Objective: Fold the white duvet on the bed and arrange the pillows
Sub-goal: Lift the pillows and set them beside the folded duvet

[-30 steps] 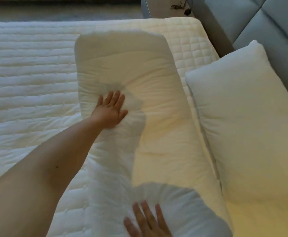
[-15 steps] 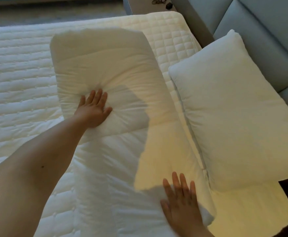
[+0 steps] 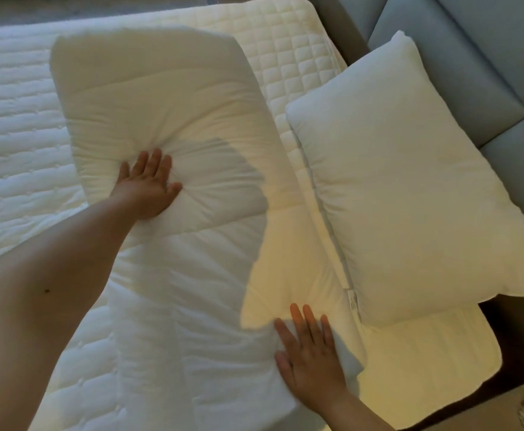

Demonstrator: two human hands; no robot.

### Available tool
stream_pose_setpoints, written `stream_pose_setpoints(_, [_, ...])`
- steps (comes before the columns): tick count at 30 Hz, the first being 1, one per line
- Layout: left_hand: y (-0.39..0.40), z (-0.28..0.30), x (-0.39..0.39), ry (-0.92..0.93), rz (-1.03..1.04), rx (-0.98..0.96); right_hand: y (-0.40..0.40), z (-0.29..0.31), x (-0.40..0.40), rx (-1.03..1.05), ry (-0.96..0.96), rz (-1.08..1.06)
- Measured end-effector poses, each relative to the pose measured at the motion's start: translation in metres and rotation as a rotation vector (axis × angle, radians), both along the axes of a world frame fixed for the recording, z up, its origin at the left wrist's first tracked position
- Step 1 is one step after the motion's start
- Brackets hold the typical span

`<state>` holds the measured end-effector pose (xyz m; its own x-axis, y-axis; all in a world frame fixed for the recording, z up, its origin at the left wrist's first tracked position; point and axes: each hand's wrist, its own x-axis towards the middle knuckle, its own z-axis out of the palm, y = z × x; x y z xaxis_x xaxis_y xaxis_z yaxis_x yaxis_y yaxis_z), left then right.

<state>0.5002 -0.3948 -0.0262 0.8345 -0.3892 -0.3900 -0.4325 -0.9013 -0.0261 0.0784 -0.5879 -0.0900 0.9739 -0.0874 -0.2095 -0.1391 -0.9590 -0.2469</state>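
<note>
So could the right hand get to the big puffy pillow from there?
Probably yes. The right hand lies flat on the folded duvet near its edge, the pillow sits just beside that edge, and nothing lies between them.

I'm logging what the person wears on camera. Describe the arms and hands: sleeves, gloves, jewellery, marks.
Both arms are bare as far as the frame shows, with no sleeves in view. The left hand and the right hand wear no gloves, rings or watch. The left forearm bears one small dark spot.
</note>
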Motion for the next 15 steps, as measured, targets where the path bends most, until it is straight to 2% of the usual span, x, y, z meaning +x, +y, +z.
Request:
stream_pose_setpoints(4, [-0.014, 0.020, 0.005, -0.004, 0.067, -0.030, -0.027, 0.036, 0.012, 0.174, -0.120, -0.078])
stream_pose_setpoints(7, [-0.029, 0.032, 0.001, -0.095, 0.144, -0.064, -0.071, 0.069, 0.028, 0.250, -0.212, -0.197])
stream_pose_setpoints(11, [-0.073, 0.051, -0.019, -0.255, 0.196, -0.150, -0.139, 0.089, 0.052, 0.114, -0.315, -0.258])
stream_pose_setpoints(13, [-0.109, 0.058, -0.038, -0.295, 0.110, -0.292, -0.174, 0.095, 0.069, 0.046, -0.381, -0.300])
stream_pose_setpoints(15, [-0.156, 0.063, -0.065, -0.222, 0.021, -0.491, -0.209, 0.104, 0.088, -0.016, -0.428, -0.344])
